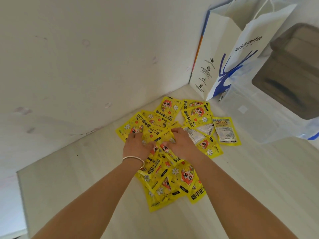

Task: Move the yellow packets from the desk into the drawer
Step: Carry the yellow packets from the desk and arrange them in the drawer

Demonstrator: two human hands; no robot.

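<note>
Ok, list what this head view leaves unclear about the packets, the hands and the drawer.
- Drawer: not in the head view, so its place and state are unknown.
- Grip of left hand and right hand: fingertips buried in the yellow packets.
- Packet count: they overlap, and the forearms cover some.
- Grey box: blurred, cut by the right edge.

Scuffed white walls [77,57] meet in corner — soft daylight.
</note>
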